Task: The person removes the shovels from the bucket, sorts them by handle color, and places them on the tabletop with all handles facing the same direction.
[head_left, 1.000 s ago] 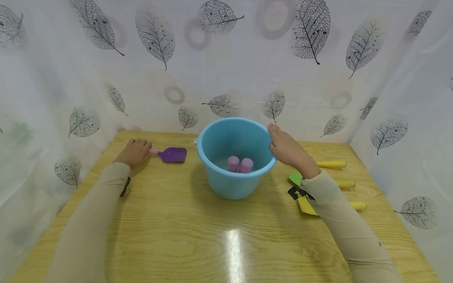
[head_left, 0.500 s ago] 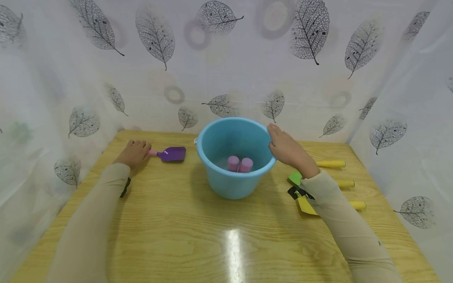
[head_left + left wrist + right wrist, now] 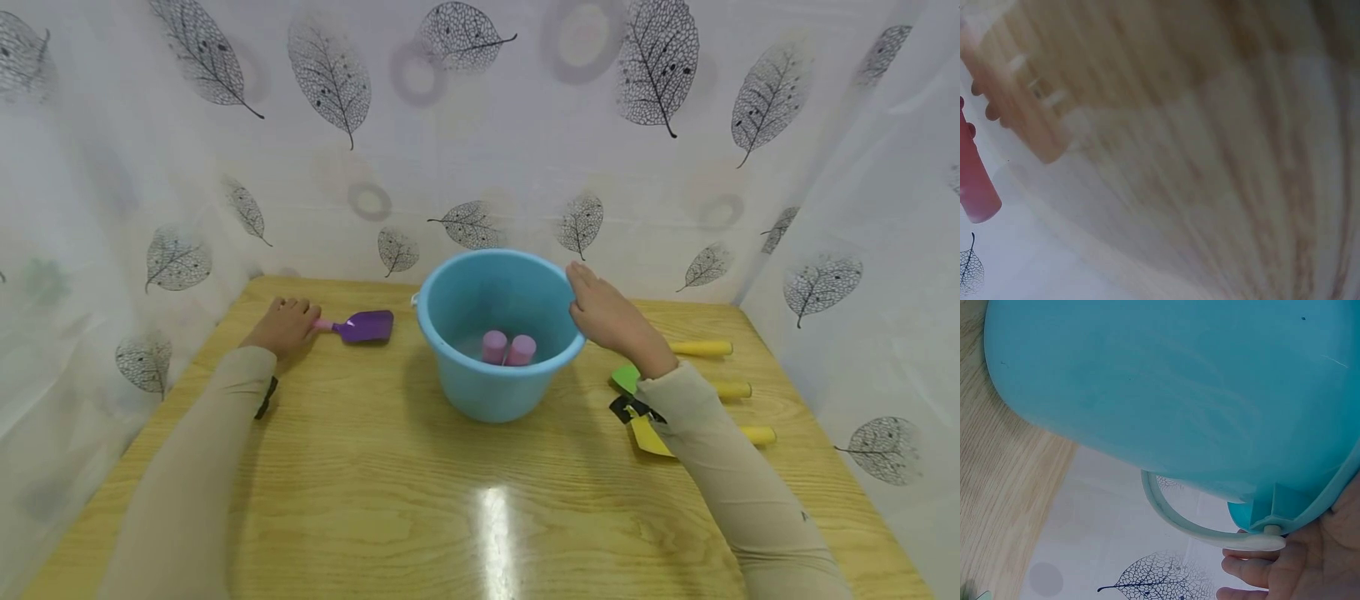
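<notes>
My left hand (image 3: 283, 325) lies at the table's far left and holds a toy shovel (image 3: 366, 327) by its pink handle. The shovel's purple blade lies on the table, pointing right. In the left wrist view, fingertips show beside the pink handle (image 3: 975, 181). A light blue bucket (image 3: 491, 392) stands upright at the middle, with two pink cylindrical ends (image 3: 521, 350) showing inside. On the bucket's right rim rests my right hand (image 3: 611, 317), its fingers mostly straight. Close to those fingers, the right wrist view shows the bucket's white handle (image 3: 1191, 528). My right thumb is hidden there.
Several yellow-handled tools lie at the right, partly under my right forearm, including a green blade (image 3: 626, 377) and a yellow blade (image 3: 649, 437). A leaf-patterned curtain (image 3: 480, 125) hangs behind and on both sides of the wooden table (image 3: 360, 500).
The shovel has shifted very slightly left with my left hand on its handle. My right hand and the bucket have stayed in place.
</notes>
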### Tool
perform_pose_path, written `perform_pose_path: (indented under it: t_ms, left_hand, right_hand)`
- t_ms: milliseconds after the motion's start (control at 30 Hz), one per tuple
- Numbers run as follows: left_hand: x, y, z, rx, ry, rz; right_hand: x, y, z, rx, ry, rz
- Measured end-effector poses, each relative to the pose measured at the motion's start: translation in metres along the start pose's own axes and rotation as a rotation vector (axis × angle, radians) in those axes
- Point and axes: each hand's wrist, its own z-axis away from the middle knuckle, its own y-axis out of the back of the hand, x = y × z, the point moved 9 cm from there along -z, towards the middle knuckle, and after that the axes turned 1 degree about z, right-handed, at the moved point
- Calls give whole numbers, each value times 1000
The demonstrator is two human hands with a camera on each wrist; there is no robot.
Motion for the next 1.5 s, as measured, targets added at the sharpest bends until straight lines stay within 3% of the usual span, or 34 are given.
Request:
perform_pose_path:
  t_ms: [400, 967, 1500]
  left_hand:
    - [-1, -5, 0, -2, 0, 5]
    - [3, 1, 1, -48, 22, 16]
    - [-5, -3, 1, -12, 38, 60]
  right_hand:
    - [0, 0, 0, -1, -1, -5]
    - [0, 1, 1, 0, -1, -8]
    - [1, 0, 1, -9, -4, -7]
